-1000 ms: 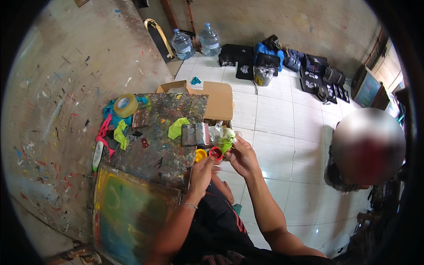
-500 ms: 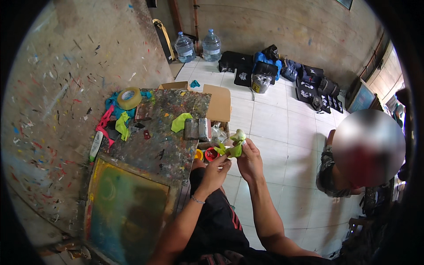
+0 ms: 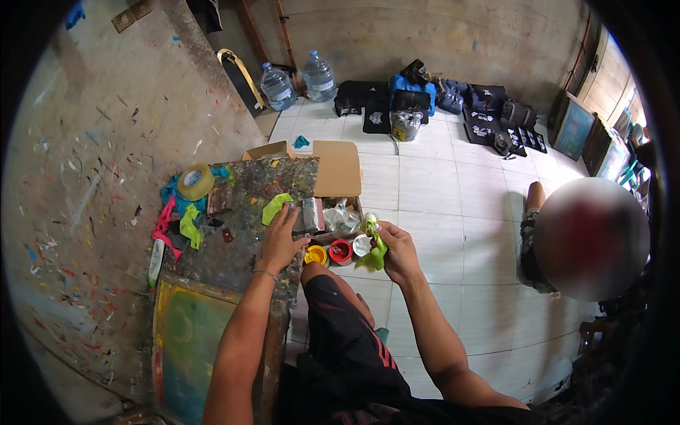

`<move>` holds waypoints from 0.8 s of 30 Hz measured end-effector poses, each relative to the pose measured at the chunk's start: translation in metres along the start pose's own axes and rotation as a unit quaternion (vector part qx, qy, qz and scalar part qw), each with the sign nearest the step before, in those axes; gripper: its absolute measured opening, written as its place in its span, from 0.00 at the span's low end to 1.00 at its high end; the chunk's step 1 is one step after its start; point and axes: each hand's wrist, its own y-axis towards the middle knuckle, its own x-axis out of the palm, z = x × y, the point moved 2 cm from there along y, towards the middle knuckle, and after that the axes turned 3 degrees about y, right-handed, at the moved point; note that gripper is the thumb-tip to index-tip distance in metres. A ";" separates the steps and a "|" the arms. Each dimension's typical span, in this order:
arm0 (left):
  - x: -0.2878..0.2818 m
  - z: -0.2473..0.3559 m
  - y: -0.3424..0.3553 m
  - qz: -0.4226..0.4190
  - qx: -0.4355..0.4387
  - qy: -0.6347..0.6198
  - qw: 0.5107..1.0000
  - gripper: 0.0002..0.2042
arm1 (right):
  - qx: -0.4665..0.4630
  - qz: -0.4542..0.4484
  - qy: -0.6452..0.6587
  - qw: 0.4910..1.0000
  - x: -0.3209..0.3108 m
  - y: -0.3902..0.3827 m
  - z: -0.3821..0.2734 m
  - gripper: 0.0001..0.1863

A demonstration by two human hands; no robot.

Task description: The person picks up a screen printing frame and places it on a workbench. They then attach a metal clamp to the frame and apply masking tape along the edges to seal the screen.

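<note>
In my right hand (image 3: 398, 253) a lime-green cloth scrap (image 3: 372, 248) is gripped between thumb and fingers, its lower end hanging. My left hand (image 3: 282, 241) is at the right edge of the paint-stained table (image 3: 241, 191), fingers stretched out and thumb apart. Its fingertips lie beside another lime-green scrap (image 3: 275, 208), over a dark grey block that they partly cover. Just right of that block stands a silver-and-brown packet (image 3: 313, 214). Below are open pots of yellow paint (image 3: 315, 255), red paint (image 3: 341, 251) and white paint (image 3: 363, 245).
A tape roll (image 3: 195, 182) and pink cloth (image 3: 164, 225) lie on the table's left side. A framed printing screen (image 3: 191, 333) leans near. An open cardboard box (image 3: 338, 168) is behind. Water jugs (image 3: 320, 78) and black bags line the wall. A person (image 3: 530, 241) sits at right.
My left hand has let go of the lime-green cloth and moved left to the table's edge. My right hand keeps the cloth, now hanging down. The view has shifted slightly right.
</note>
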 end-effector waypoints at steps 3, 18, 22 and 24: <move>0.008 -0.007 0.002 -0.026 -0.029 -0.016 0.999 0.37 | 0.016 0.008 0.013 1.000 -0.006 0.002 0.004 0.10; -0.054 -0.034 0.063 -0.080 -0.066 -0.128 0.986 0.15 | 0.026 0.011 -0.007 1.000 -0.033 0.020 0.005 0.09; -0.018 -0.047 0.072 -0.226 -0.019 -0.203 0.953 0.18 | 0.013 -0.043 -0.070 0.997 -0.021 0.046 0.007 0.07; -0.003 -0.054 0.076 -0.228 -0.026 -0.166 0.959 0.17 | 0.008 -0.044 -0.129 0.991 -0.012 0.066 0.013 0.07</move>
